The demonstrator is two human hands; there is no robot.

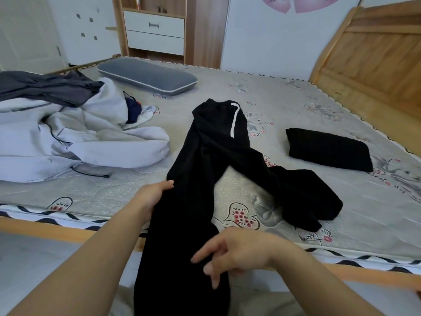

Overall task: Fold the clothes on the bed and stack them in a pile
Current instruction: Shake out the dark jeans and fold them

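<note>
Black trousers with a white side stripe lie unfolded on the bed, waist far from me, legs spread toward the near edge. One leg hangs over the bed edge toward me; the other bends off to the right. My left hand grips the left edge of the near leg. My right hand hovers over the same leg lower down, fingers loose and holding nothing. A folded black garment lies flat to the right.
A crumpled white duvet with dark grey clothes on top fills the left of the bed. A grey pillow lies at the far side. The wooden headboard stands at right, and a drawer unit stands behind the bed.
</note>
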